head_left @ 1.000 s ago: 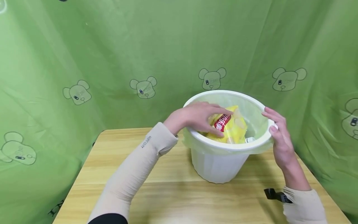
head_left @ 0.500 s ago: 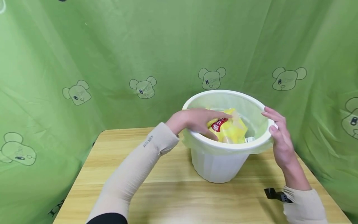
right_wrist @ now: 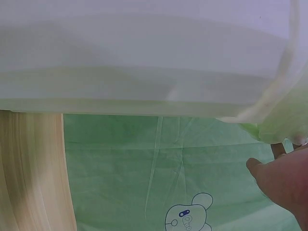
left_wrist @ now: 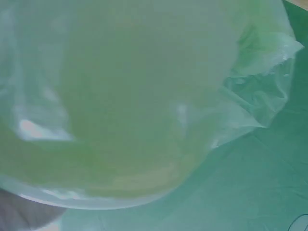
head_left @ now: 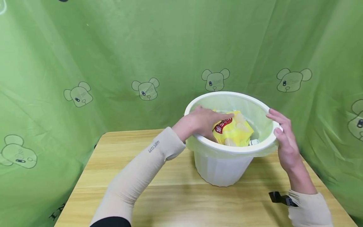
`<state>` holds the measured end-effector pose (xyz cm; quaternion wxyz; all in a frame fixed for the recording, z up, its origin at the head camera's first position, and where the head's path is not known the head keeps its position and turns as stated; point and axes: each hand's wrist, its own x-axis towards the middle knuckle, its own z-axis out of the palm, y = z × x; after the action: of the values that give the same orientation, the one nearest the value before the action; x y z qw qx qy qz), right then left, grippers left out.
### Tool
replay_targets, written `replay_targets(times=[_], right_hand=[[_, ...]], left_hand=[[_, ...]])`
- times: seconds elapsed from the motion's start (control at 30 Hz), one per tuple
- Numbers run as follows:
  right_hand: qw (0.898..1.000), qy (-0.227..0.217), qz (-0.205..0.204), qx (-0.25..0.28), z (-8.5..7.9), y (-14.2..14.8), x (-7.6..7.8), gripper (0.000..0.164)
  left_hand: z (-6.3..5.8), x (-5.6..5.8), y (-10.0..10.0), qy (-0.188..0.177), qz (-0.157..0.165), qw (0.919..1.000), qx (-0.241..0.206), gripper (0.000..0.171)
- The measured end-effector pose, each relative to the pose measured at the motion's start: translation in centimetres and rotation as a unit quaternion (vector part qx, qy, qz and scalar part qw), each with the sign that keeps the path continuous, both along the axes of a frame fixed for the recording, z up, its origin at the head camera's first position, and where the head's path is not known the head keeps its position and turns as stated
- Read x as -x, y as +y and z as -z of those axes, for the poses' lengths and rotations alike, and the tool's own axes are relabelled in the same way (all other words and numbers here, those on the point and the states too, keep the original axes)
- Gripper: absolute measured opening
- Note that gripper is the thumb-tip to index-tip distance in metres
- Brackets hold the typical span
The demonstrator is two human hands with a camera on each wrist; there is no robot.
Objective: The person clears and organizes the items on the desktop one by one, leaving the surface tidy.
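Observation:
A white trash bin (head_left: 224, 170), lined with a pale green plastic bag (head_left: 259, 121), stands in the head view. Inside it lies a yellow chip bag (head_left: 238, 129) with a red label. My left hand (head_left: 202, 121) reaches over the bin's left rim and touches the chip bag, index finger stretched along its top; the thumb tip and other fingers are hidden. On the bin's right rim, my right hand (head_left: 285, 140) grips the edge between thumb and fingers. The left wrist view shows mostly the liner (left_wrist: 144, 96); part of the right hand (right_wrist: 284, 183) appears in the right wrist view.
A small white item (head_left: 254, 142), like a cap, lies beside the chip bag in the bin. The bin stands on a wooden table (head_left: 170, 201). A green curtain (head_left: 170, 41) with bear-head drawings hangs behind and at both sides.
The chip bag has sunk slightly lower in the bin and spread flatter. My left hand has followed it, its thumb moving down behind the near rim. The right hand stays on the rim.

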<state>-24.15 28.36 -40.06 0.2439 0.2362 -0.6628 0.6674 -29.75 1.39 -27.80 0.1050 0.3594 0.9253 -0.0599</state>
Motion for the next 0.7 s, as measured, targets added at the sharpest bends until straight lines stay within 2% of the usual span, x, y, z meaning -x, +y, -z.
replay_targets(times=[0.07, 0.23, 0.4, 0.5, 0.57, 0.6, 0.7], right_hand=[[1.000, 0.004, 0.000, -0.004, 0.0, 0.0, 0.0, 0.048], [1.000, 0.001, 0.004, -0.006, 0.0, 0.1, 0.0, 0.048], [1.000, 0.002, 0.000, -0.007, 0.1, 0.1, 0.1, 0.048], [1.000, 0.002, 0.001, -0.009, 0.1, 0.1, 0.1, 0.048], [1.000, 0.001, 0.002, -0.009, 0.1, 0.1, 0.1, 0.048], [1.000, 0.001, 0.002, -0.010, 0.1, 0.1, 0.1, 0.048], [1.000, 0.004, 0.001, -0.011, 0.1, 0.2, 0.1, 0.048]], left_hand=[[0.0, -0.3, 0.0, -0.005, -0.013, 0.9999, 0.001, 0.108], [0.1, 0.0, -0.3, -0.080, -0.013, 0.9963, -0.031, 0.107], [0.1, 1.2, -0.4, -0.160, -0.010, 0.9851, -0.062, 0.110], [0.2, 1.7, -0.3, -0.192, -0.013, 0.9783, -0.076, 0.110], [0.2, 1.7, -0.3, -0.185, -0.013, 0.9797, -0.076, 0.111], [0.3, 1.5, -0.3, -0.164, -0.012, 0.9839, -0.068, 0.111], [0.4, 0.5, -0.1, -0.064, -0.019, 0.9972, -0.031, 0.112]])
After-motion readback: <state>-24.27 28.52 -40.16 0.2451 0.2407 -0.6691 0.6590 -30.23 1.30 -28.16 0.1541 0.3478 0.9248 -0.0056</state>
